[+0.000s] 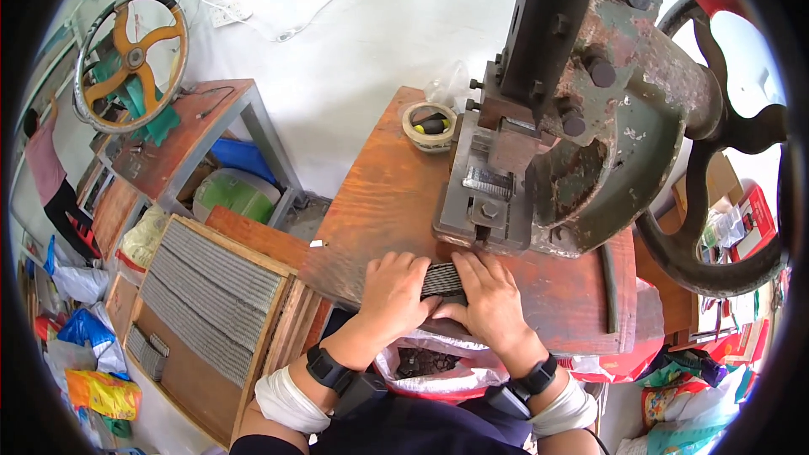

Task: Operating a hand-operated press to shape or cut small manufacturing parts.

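Observation:
My left hand [393,293] and my right hand [491,300] press together on a short block of thin dark metal strips [442,279], stacked side by side on the front edge of a worn red-brown wooden bench [388,194]. Both hands grip the block from its two ends, fingers curled over it. Just beyond it stands a heavy green-grey press machine [581,118] with a steel die block [484,194] at its base. A white plastic bag [425,366] with dark small pieces sits below my wrists.
A black and red flywheel [725,143] rises on the press's right side. A roll of tape [430,125] lies at the bench's back. To the left is a wooden tray [211,303] filled with rows of grey strips, and a second press with an orange-spoked wheel [131,59].

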`<state>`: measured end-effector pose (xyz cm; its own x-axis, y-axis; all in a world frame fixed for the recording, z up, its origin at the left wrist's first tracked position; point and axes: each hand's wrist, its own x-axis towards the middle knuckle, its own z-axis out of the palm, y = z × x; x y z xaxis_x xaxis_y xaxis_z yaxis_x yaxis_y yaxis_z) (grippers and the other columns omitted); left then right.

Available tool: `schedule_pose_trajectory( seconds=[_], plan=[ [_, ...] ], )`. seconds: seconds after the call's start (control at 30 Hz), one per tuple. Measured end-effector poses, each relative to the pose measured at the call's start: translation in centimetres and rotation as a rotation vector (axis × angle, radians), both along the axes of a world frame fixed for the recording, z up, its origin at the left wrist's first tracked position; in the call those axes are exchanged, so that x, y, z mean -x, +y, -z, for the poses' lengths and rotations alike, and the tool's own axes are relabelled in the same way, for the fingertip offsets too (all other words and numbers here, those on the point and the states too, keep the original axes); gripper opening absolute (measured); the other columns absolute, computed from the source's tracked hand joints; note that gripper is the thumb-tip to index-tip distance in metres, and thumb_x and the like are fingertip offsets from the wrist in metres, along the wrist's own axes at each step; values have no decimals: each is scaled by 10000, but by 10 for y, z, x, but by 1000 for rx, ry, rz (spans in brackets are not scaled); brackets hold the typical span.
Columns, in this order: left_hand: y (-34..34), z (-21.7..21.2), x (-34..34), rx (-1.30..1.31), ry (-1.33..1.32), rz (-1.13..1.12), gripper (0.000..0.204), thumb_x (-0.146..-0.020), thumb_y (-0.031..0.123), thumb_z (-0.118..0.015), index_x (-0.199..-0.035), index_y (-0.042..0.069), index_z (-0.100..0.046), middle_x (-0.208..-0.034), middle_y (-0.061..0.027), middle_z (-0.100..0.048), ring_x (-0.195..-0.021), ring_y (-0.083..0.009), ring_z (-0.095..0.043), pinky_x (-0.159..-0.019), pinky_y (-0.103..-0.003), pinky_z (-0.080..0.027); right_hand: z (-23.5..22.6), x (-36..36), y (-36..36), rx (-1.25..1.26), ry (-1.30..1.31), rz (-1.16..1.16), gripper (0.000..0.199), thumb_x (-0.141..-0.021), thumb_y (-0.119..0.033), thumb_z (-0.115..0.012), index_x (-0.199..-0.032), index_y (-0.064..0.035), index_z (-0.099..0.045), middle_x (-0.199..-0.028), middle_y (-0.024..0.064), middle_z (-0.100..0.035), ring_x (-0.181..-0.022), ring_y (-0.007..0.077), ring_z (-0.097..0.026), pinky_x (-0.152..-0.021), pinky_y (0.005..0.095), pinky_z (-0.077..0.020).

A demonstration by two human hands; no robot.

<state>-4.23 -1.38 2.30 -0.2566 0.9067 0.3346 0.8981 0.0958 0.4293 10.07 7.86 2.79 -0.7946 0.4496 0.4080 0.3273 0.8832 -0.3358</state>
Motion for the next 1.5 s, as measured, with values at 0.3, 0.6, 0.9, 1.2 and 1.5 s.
schedule_pose_trajectory(
  seconds=[0.3, 0.6, 0.9, 1.2, 1.5],
  plan=[
    [-28, 14, 8, -87, -1144, 60, 336, -737, 208, -653, -1009, 25, -577, -867, -141, -593, -681, -221, -550, -612, -337, -445, 19, -76, 3, 220, 351, 149, 282, -710, -163, -699, -921, 4, -613, -913, 142, -617, -867, 322, -556, -777, 390, -456],
    [-103, 49, -1, 315, -2039, 90, 376, -775, 272, -599, -959, -55, -563, -744, -122, -549, -551, -161, -469, -502, -263, -367, 18, -76, 11, 281, 311, 152, 167, -708, -39, -668, -864, -1, -621, -851, 139, -624, -817, 307, -571, -736, 362, -462],
    [-113, 134, -41, 531, -475, -47, 447, -752, 416, -679, -829, -19, -607, -728, -219, -618, -664, -354, -623, -606, -402, -486, 25, -64, -2, 155, 262, 75, 146, -680, 14, -646, -822, 4, -614, -835, 150, -612, -817, 321, -569, -760, 390, -445],
    [-410, 46, 136, -8, 453, -1260, 253, -736, 156, -642, -962, 45, -611, -927, -150, -588, -889, -344, -527, -821, -441, -409, 12, -71, -13, 71, 150, 63, 76, -808, 9, -617, -875, 46, -618, -868, 185, -615, -795, 312, -599, -718, 351, -495],
    [-449, 44, 209, 435, 448, -784, 322, -857, 258, -535, -1134, 96, -557, -1234, -58, -504, -1247, -300, -352, -995, -511, -282, 31, -59, -3, -23, 167, 195, 134, -813, -76, -657, -863, 47, -645, -827, 164, -642, -692, 256, -612, -664, 334, -514]
  ],
)
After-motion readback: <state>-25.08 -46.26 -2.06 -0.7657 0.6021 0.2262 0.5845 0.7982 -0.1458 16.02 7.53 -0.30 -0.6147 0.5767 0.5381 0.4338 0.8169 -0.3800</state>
